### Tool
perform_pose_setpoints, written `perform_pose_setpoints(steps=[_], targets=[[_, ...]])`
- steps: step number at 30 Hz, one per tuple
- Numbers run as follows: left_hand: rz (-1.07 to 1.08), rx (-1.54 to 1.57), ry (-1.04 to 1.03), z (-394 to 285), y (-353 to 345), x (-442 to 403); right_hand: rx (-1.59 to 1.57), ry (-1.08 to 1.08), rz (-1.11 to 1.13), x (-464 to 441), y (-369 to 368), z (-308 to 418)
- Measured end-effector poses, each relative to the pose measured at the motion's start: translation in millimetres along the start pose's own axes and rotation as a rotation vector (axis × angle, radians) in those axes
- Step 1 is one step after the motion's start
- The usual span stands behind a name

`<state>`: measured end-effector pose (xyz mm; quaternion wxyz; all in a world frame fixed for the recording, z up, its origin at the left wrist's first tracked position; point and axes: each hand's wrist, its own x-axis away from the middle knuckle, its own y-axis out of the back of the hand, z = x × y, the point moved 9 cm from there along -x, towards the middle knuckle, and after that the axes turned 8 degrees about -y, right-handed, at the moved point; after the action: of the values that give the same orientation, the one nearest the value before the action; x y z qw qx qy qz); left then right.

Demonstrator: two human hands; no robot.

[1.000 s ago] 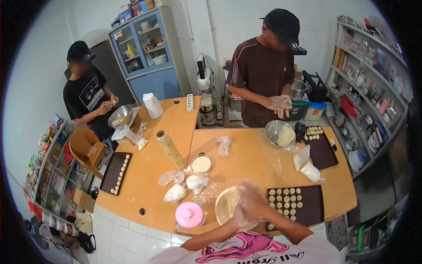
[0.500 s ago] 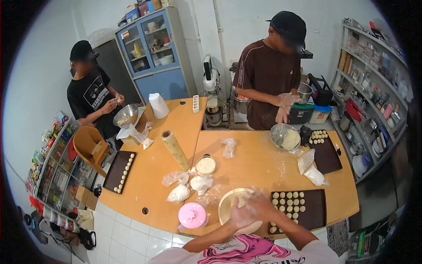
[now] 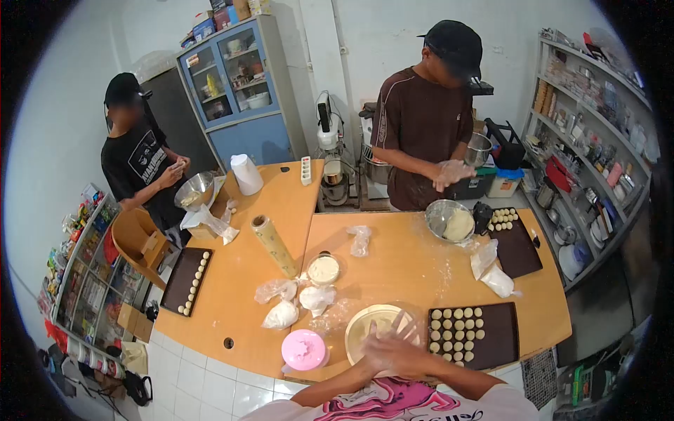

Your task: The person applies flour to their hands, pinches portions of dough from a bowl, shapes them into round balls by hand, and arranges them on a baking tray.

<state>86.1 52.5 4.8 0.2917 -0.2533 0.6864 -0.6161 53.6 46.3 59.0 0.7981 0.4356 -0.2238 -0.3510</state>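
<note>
Over a pale round bowl (image 3: 355, 328) at the near table edge, my left hand (image 3: 376, 352) and my right hand (image 3: 404, 351) lie across each other, palm to palm. Their fingers are stretched out and slightly blurred; whatever lies between the palms is hidden. White dust coats the skin. Just right of the bowl is a dark tray (image 3: 500, 335) with rows of small round dough balls (image 3: 458, 324) on its left part. A pink lidded container (image 3: 304, 349) stands left of the bowl.
Flour bags (image 3: 281, 314), a small flour bowl (image 3: 324, 269) and a wrap roll (image 3: 274, 245) are mid-table. Across it, one person (image 3: 425, 133) rubs their hands near a metal bowl (image 3: 438, 219); another person (image 3: 140, 158) stands left. More trays (image 3: 184, 281) lie at both sides.
My hands have shifted against each other over the bowl, and more of their spread fingers shows. The person across has brought their hands back together after parting them.
</note>
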Motion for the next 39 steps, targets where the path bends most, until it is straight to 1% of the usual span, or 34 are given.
perform_pose_setpoints(steps=[1, 2, 6, 7, 8, 9, 10, 11, 12, 14, 15, 16, 17, 18, 19, 20, 21, 22, 23, 24, 25, 26, 27, 28, 29, 30, 31, 32, 33, 34, 35, 36, 38, 39], targets=[[0.111, 0.152, 0.029, -3.9, -4.6, 2.3, 0.109, -0.23, 0.204, -6.6, 2.5, -27.0], [0.148, 0.37, 0.153, 12.8, 22.0, 11.8, 0.227, -0.412, 0.34, -8.2, 13.9, -43.0], [0.242, 0.384, 0.023, 0.2, 12.6, -4.4, 0.053, 0.06, -0.033, 5.0, -8.1, 3.6], [0.262, 0.38, -0.009, -7.3, 8.2, -7.4, -0.39, 0.184, -0.316, 7.4, 0.2, 1.1], [0.281, 0.374, -0.041, -15.6, 5.7, -8.3, -0.834, 0.306, -0.6, 6.4, -6.9, -27.6], [0.219, 0.355, 0.028, -7.2, 11.2, -3.8, -0.571, 0.022, -0.382, -1.5, -6.5, -48.1], [0.156, 0.34, 0.097, 1.2, 16.9, 1.4, -0.069, -0.285, -0.043, -7.6, 9.3, -57.1], [0.092, 0.328, 0.165, 9.3, 22.9, 7.4, 0.013, -0.293, -0.097, -7.2, 10.3, -54.8], [-0.061, 0.113, 0.202, 25.2, 27.4, 5.3, 0.028, -0.21, -0.159, -6.4, 11.0, -40.8], [-0.396, -0.099, -0.018, 23.6, 35.3, -0.1, -0.014, 0.038, -0.173, -1.7, -2.7, 2.4], [-0.365, -0.109, 0.005, 21.5, 31.8, -2.3, -0.047, 0.135, -0.159, 3.1, -5.1, 17.9], [-0.335, -0.122, 0.029, 15.2, 29.3, -3.6, -0.057, 0.17, -0.13, 4.3, -5.2, 19.3], [-0.309, -0.134, 0.054, 7.4, 28.3, -2.5, -0.043, 0.075, -0.078, -1.1, -4.9, -0.5], [-0.285, -0.144, 0.08, 0.9, 28.8, 0.5, -0.015, -0.102, -0.043, -9.1, 1.2, -29.2], [-0.261, -0.148, 0.104, -2.1, 30.7, 3.4, 0.037, -0.213, -0.068, -9.8, 9.4, -44.5], [-0.234, -0.149, 0.128, -1.7, 33.2, 4.2, 0.072, -0.208, -0.144, -9.6, 18.4, -42.3], [-0.023, 0.052, 0.141, 7.9, 24.4, -3.3, 0.087, -0.144, -0.181, -9.8, 19.3, -28.3], [0.193, 0.249, 0.153, 18.2, 20.3, -10.0, 0.078, -0.026, -0.157, -7.4, 9.5, -7.4], [0.235, 0.289, 0.142, 15.7, 15.3, -10.3, 0.069, 0.097, -0.126, -0.3, 1.9, 15.1], [0.277, 0.329, 0.133, 13.1, 10.6, -10.5, 0.074, 0.177, -0.117, 4.3, 0.7, 26.8], [0.15, 0.213, 0.101, -1.1, -1.4, -9.1, 0.101, 0.179, -0.112, 5.2, 0.9, 21.0], [0.023, 0.1, 0.067, -15.2, -12.7, -4.9, 0.031, 0.076, -0.128, -5.7, -10.7, -12.4], [-0.109, -0.009, 0.031, -22.3, -9.6, 0.2, -0.043, -0.025, -0.149, -15.6, -22.3, -45.7], [-0.133, 0.375, 0.225, 2.1, 16.6, 6.7, 0.107, -0.155, -0.263, -11.6, 27.1, -30.6], [0.055, 0.417, 0.154, 7.9, 11.6, 2.8, 0.264, -0.284, -0.371, -4.9, 58.7, -25.4], [0.257, 0.452, 0.08, 11.4, 1.9, -5.7, 0.228, -0.206, -0.345, -8.5, 49.4, -15.4], [0.042, 0.065, -0.157, -1.1, 8.1, -1.2, 0.156, -0.048, -0.258, -8.5, 29.2, 7.4], [-0.241, -0.381, -0.274, -13.6, 14.4, 12.5, 0.126, 0.068, -0.216, -2.4, 20.0, 25.6], [-0.213, -0.286, -0.199, -19.1, 7.9, 8.2, 0.12, 0.106, -0.197, 0.1, 20.1, 29.8], [-0.184, -0.191, -0.123, -25.4, 0.5, -1.6, 0.132, 0.056, -0.195, -3.6, 22.3, 14.7], [-0.158, -0.093, -0.047, -25.2, -1.5, -5.3, 0.157, -0.093, -0.238, -10.4, 29.3, -13.3], [-0.168, -0.074, 0.014, -14.4, 4.0, -5.3, 0.128, -0.168, -0.296, -9.5, 39.1, -29.2], [-0.174, -0.087, 0.086, 9.3, 19.2, -4.6, 0.105, -0.15, -0.293, -4.0, 37.6, -26.7], [-0.167, -0.076, 0.087, 8.7, 17.5, -6.7, 0.112, -0.054, -0.236, -2.4, 32.8, -9.5]])
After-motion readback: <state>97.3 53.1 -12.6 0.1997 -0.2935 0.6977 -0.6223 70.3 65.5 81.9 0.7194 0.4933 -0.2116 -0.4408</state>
